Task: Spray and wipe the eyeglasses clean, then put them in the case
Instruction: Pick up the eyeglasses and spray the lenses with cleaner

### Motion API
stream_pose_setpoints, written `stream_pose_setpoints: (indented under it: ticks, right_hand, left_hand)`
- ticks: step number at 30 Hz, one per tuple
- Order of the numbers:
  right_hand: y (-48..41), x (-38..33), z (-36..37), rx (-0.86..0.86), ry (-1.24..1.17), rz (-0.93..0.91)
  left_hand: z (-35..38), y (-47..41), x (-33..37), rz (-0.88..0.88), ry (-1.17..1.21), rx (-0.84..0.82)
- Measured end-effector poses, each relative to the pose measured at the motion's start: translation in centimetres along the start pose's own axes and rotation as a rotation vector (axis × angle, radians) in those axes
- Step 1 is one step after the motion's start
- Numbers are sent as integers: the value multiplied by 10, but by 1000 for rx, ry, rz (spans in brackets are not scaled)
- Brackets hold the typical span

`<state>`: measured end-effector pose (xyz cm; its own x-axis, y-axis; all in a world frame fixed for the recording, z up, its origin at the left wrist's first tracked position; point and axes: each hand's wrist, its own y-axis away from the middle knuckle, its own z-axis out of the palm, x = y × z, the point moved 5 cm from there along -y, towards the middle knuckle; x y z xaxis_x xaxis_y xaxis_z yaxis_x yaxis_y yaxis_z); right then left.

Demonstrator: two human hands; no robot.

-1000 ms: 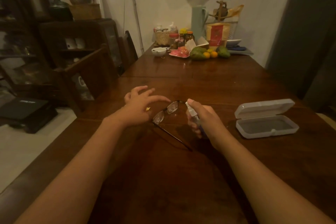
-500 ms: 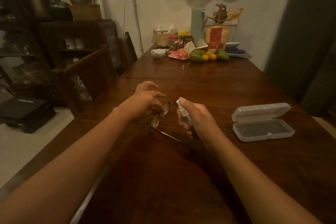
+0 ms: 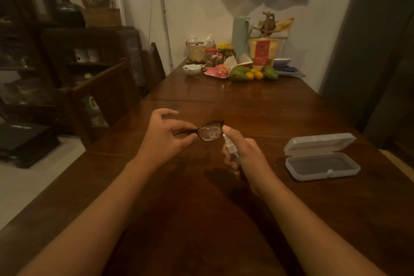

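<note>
Head view: left hand (image 3: 165,135) pinches the light, fragile glasses (image 3: 210,130) by the frame; right hand (image 3: 244,154) grips the spray bottle (image 3: 230,148).

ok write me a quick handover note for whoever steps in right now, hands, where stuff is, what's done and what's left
Left hand: pinches the eyeglasses by the frame, held up above the table.
Right hand: wrapped around the spray bottle, forefinger on the pump, nozzle right beside the lens.
Case: open and empty, on the table to the right.
Done: the visible lens looks misted with spray.
Left: spray the other lens if needed, wipe both (no cloth in view), put the glasses into the case and close it.
</note>
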<state>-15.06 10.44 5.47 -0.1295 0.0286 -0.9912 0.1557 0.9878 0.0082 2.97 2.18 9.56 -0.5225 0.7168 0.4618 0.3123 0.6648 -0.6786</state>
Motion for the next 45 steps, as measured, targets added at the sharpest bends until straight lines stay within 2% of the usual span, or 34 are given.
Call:
stream_pose_setpoints:
  ticks: [2, 6, 10, 14, 21, 28, 34, 45]
  right_hand:
    - [0, 5, 0, 30, 5, 46]
    - [-1, 10, 2, 62, -37, 116]
    - [-3, 11, 0, 108, -113, 166]
    - [-4, 16, 0, 115, -106, 201]
    - [-4, 15, 3, 80, -135, 98]
    - [-6, 5, 9, 65, -100, 98]
    - [-4, 7, 5, -1, -113, 93]
    - [-8, -1, -6, 83, -113, 59]
  left_hand:
    - [-1, 5, 7, -20, -9, 64]
    - [5, 15, 18, -7, -32, 55]
    - [7, 20, 31, 37, -34, 114]
    - [10, 21, 32, -31, -43, 113]
    - [11, 18, 39, -15, -49, 93]
    - [22, 19, 32, -97, -88, 2]
    - [23, 20, 27, -134, -86, 20]
    - [27, 20, 30, -171, -116, -21]
